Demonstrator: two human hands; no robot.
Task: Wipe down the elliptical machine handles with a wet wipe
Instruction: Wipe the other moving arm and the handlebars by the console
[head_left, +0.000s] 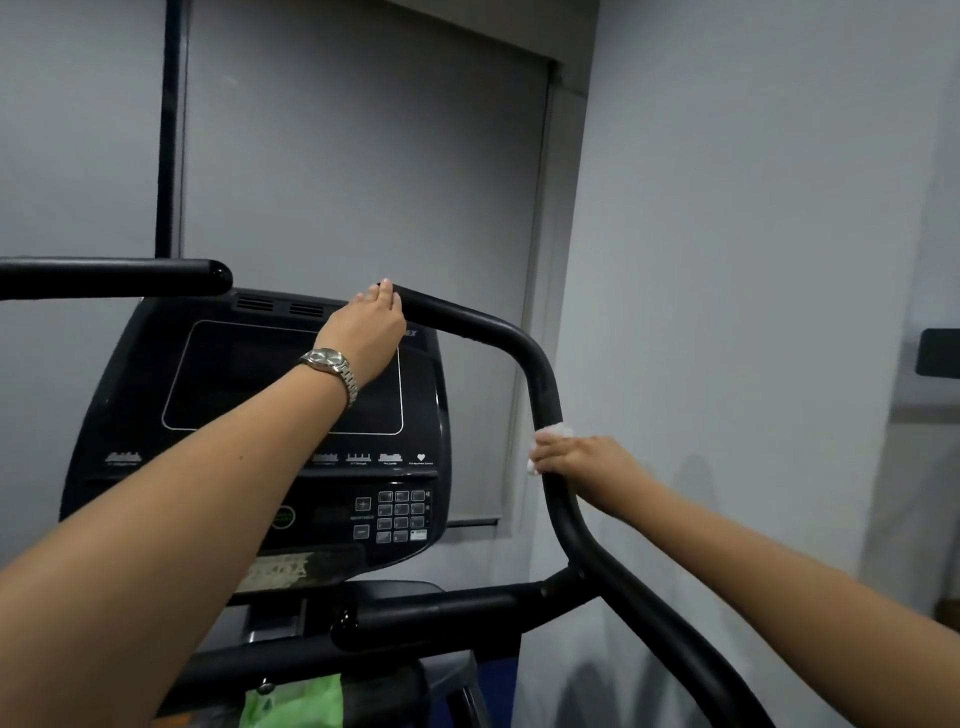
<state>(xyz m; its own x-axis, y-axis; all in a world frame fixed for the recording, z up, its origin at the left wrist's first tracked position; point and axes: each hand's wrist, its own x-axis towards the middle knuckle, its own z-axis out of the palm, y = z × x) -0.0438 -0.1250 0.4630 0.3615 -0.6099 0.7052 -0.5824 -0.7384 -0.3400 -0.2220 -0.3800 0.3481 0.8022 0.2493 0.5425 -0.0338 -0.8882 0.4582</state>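
The elliptical's right handle (524, 353) is a black bent tube that runs from its top end down to the lower right. My left hand (371, 327), with a metal watch on the wrist, grips the tube's top end. My right hand (576, 460) is wrapped around the upright part of the same handle lower down. A white wet wipe (556, 432) is pressed between that hand and the tube. The left handle (119, 278) sticks out horizontally at the upper left, with no hand on it.
The black console (270, 415) with its dark screen and keypad stands between the handles. A short fixed grip bar (441, 613) crosses below it. A green packet (296, 704) sits low on the machine. Grey walls stand close behind and to the right.
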